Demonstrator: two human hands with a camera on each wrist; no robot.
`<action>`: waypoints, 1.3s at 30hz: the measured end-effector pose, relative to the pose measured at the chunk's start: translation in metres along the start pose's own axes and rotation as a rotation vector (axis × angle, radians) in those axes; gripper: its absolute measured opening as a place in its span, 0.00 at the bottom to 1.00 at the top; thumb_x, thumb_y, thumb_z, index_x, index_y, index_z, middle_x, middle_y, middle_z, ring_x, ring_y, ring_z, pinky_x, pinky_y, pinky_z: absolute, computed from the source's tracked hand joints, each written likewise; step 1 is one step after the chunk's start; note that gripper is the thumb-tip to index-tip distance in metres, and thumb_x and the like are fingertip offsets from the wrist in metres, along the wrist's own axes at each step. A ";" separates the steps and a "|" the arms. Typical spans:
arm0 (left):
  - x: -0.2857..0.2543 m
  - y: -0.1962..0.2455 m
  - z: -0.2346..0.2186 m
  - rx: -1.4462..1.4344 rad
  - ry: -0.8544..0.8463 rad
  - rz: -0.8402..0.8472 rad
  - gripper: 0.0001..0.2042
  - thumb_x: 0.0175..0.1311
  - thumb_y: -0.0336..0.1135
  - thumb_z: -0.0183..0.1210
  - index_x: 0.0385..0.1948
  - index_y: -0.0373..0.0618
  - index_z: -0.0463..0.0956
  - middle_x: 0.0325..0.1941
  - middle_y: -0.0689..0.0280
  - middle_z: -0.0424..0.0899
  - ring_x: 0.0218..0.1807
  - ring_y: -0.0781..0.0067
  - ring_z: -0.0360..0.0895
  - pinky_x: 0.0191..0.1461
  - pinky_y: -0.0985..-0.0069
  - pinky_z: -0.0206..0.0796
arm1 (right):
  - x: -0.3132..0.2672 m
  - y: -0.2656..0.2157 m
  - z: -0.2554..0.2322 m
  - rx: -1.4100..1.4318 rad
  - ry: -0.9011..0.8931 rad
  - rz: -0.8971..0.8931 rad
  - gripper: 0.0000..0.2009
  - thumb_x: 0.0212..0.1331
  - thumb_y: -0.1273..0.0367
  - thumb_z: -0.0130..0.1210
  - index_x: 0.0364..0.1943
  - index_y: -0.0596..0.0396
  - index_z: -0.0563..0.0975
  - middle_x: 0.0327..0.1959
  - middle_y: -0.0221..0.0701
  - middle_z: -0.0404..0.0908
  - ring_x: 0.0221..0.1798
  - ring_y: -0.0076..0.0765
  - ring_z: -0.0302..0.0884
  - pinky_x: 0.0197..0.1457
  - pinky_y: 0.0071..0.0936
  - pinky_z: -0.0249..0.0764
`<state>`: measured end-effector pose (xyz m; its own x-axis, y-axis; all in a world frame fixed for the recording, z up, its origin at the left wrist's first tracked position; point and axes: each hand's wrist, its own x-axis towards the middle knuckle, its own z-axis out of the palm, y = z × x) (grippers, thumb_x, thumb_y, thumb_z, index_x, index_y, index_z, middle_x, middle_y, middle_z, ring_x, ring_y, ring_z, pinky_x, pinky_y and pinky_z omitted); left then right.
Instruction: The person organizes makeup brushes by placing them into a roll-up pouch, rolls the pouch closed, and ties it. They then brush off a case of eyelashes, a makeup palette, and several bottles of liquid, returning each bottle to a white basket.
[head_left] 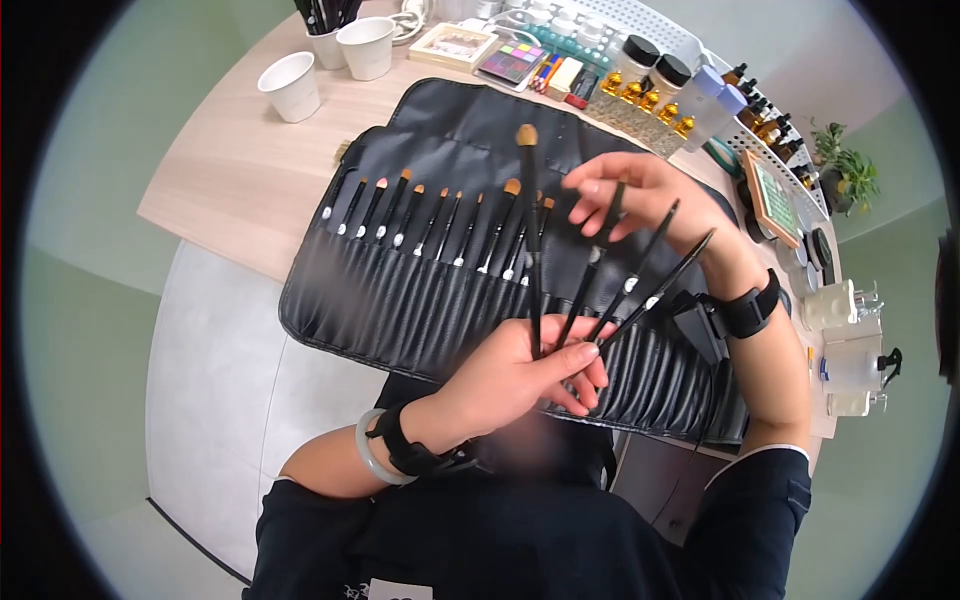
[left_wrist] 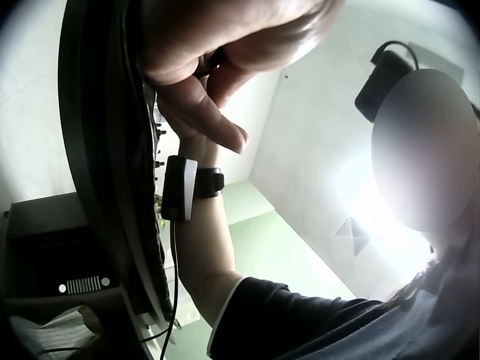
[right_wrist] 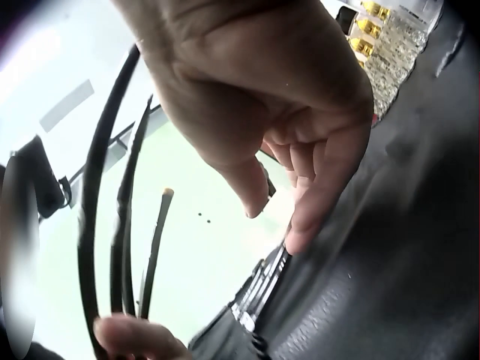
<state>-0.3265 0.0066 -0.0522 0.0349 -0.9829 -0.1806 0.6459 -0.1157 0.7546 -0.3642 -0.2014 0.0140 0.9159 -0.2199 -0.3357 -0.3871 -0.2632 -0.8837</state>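
In the head view, my left hand [head_left: 535,375] pinches several black makeup brushes [head_left: 536,250] low down, between thumb and fingers, so that they fan upward. The leftmost has a tan bristle head at its top; others end in thin dark points. My right hand [head_left: 650,200] is raised at the upper ends of the fan, its fingers loosely bent, and one brush overlaps its fingertips. The right wrist view shows the right hand [right_wrist: 277,112] beside the brushes, thumb apart from the fingers. Beneath lies a black brush roll [head_left: 360,300] with a row of brushes in its slots.
White cups [head_left: 290,88], one holding dark sticks, stand at the table's back left. Along the back are a colour palette [head_left: 512,62], gold-capped vials [head_left: 650,100] and black-lidded jars [head_left: 638,52]. Pump bottles [head_left: 850,365] line the right side.
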 end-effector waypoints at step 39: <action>0.000 -0.007 0.010 0.153 0.064 0.052 0.16 0.63 0.31 0.46 0.50 0.34 0.65 0.30 0.64 0.75 0.30 0.79 0.75 0.31 0.82 0.71 | -0.027 -0.059 0.013 -0.186 0.103 -0.324 0.08 0.48 0.66 0.58 0.24 0.57 0.77 0.21 0.21 0.75 0.26 0.13 0.69 0.31 0.12 0.63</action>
<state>-0.3388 0.0056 -0.0515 0.1167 -0.9777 -0.1749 0.5187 -0.0902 0.8502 -0.3645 -0.1682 0.0712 0.9822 -0.1877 -0.0060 -0.1006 -0.4987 -0.8609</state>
